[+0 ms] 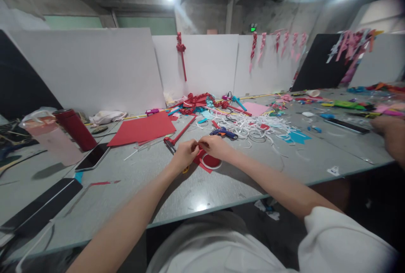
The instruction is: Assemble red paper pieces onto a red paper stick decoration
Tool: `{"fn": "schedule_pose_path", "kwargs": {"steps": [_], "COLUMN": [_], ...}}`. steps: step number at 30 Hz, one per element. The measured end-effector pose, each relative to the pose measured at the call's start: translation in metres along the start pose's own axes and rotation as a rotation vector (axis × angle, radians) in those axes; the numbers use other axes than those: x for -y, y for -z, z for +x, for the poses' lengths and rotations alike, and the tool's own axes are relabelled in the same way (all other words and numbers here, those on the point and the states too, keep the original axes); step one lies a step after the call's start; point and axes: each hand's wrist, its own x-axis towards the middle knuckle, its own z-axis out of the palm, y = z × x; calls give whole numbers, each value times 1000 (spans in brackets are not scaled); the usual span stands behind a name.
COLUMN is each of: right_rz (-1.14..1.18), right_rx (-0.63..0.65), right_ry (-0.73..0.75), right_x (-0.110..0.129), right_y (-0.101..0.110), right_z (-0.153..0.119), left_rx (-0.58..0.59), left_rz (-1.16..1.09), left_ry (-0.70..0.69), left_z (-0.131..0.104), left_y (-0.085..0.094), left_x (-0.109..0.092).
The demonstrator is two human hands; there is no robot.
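Left hand [185,153] and right hand [215,146] meet over grey table [177,188], both pinching small red paper [202,157]; tape roll [211,161] beneath right hand; glue gun [223,132] just behind

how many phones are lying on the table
1 clear one: a dark smartphone lying flat on the grey table, left of the hands, beside the red bottle. The flat dark things at the left edge and far right may be others; I cannot tell.

My left hand [185,155] and right hand [215,146] cover most of the red paper piece [202,164]; I cannot make out their grip. A co-worker's hand [390,136] is blurred, cut off by the right edge.
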Motion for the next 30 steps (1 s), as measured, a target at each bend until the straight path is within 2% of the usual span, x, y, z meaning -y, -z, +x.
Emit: {"fn": "schedule_pose_path", "kwargs": {"steps": [9,17,24,30], "right_rz": [-33,37,101,209], "right_rx": [-13,-54,-162,-133], "right_ry": [-34,-23,-96,-79], "right_x": [5,8,10,7], "right_y": [-1,3,2,3], "right_z": [-1,-1,1,1], "left_rx": [9,-1,-46,-63], "left_rz": [14,-13,-45,-73], "left_ry": [-4,-5,1,25], "left_z": [-1,0,3,2], "left_y": [-1,0,2,3], "left_x": [2,-1,-6,-4]}}
